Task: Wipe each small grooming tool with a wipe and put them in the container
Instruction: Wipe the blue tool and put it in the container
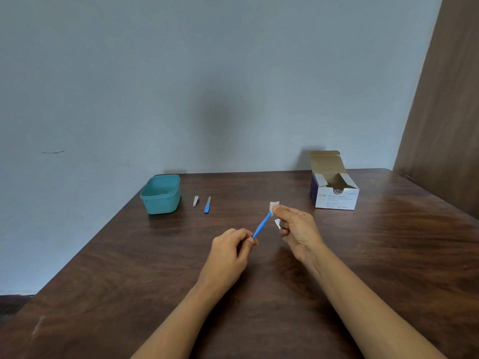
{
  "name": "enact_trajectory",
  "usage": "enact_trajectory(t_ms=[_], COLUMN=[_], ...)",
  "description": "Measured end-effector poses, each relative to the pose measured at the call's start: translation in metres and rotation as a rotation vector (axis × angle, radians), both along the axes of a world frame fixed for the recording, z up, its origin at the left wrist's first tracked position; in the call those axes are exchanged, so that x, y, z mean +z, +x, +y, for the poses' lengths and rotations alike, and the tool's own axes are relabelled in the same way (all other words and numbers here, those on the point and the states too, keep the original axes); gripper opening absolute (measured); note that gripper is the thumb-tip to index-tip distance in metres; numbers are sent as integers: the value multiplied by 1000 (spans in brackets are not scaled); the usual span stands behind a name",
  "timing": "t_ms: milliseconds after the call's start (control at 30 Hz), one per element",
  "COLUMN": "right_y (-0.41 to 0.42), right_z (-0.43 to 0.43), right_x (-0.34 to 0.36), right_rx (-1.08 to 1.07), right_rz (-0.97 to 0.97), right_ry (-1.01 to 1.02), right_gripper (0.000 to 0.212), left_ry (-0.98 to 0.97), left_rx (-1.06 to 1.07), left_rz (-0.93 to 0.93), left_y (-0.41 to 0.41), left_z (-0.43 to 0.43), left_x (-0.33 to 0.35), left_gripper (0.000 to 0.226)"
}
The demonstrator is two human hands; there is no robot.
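Observation:
My left hand (229, 251) pinches the near end of a thin blue-handled grooming tool (261, 226) held above the table. My right hand (295, 229) pinches a white wipe (274, 205) around the tool's far end; a small white scrap (277, 223) shows under its fingers. A teal container (160, 194) stands open at the back left. Beside it on the table lie a silver nail clipper (196, 201) and a small file with a blue handle (207, 204).
An open white and purple box of alcohol swabs (334, 189) stands at the back right of the dark wooden table (259, 294). A grey wall runs behind the table, and a brown panel rises at the right.

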State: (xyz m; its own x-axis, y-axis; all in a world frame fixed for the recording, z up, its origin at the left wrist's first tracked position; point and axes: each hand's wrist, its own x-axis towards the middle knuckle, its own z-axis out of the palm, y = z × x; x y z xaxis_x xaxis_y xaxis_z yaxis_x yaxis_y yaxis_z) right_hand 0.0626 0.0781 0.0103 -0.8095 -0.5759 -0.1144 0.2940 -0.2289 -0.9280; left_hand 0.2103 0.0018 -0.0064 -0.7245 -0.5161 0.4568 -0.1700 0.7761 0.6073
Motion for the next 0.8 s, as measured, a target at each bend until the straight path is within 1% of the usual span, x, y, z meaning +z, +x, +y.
enact_trajectory(t_ms=[167, 233, 400, 567, 733, 800], right_y=[-3, -3, -2, -5, -11, -12], right_z=[-1, 0, 0, -1, -4, -5], right_x=[-3, -3, 0, -1, -1, -2], right_rx=[-5, -19, -83, -70, -17, -6], right_rz=[-46, -30, 32, 46, -57, -92], right_ry=[-20, -3, 52, 50, -45, -83], right_gripper=[25, 24, 15, 18, 17, 8], left_ry=[-27, -30, -40, -62, -68, -82], left_rx=[-12, -23, -41, -22, -6, -11], left_rz=[15, 9, 12, 16, 12, 5], left_y=[0, -1, -3, -7, -16, -17], left_z=[0, 0, 0, -3, -5, -7], left_x=[-2, -3, -3, -5, -6, -7], left_gripper=[16, 16, 16, 16, 16, 16])
